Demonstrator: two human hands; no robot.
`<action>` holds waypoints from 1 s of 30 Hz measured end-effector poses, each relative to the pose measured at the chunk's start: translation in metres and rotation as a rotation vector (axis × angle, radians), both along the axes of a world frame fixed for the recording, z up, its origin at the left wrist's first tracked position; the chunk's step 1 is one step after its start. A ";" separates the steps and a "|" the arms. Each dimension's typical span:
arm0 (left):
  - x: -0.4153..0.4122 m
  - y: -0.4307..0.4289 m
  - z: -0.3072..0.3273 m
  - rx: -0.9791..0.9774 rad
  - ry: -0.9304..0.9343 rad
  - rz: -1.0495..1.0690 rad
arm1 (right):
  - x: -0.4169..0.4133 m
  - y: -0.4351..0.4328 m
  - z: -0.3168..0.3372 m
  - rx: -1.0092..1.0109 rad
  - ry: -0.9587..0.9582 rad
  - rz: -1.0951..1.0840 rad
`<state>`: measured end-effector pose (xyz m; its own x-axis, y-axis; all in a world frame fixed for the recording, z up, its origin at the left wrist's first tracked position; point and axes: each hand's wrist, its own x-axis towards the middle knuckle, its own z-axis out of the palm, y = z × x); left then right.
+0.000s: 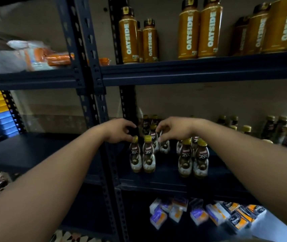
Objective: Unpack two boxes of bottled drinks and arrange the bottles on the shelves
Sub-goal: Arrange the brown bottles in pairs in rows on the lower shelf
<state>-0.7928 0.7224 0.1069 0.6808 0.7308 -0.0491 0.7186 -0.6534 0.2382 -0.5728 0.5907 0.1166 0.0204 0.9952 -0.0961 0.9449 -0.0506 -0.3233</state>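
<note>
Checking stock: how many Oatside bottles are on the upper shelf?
8 Oatside bottles on the upper shelf: three left, two middle, three right; more may be hidden behind or cut off at the right edge.

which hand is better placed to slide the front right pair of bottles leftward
Probably right: the right hand sits beside the caps of the front right pair, while the left hand is by the leftmost bottle.

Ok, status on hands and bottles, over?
Left hand at cap of front-left bottle, grip unclear. Right hand grips top of rear bottle. Shelf ahead unobstructed.
</note>
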 end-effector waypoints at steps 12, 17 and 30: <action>0.015 0.013 -0.066 -0.006 -0.183 -0.004 | -0.018 0.058 -0.085 0.098 0.135 -0.079; 0.021 0.017 -0.081 0.053 -0.226 -0.019 | -0.016 0.067 -0.108 0.290 0.223 -0.110; 0.027 0.027 -0.092 0.019 -0.343 0.025 | -0.012 0.072 -0.118 0.348 0.263 -0.125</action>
<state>-0.7658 0.7494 0.0148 0.6373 0.7458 0.1938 0.6142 -0.6435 0.4568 -0.5851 0.6626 -0.0017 0.1620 0.9606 0.2259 0.8218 -0.0046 -0.5697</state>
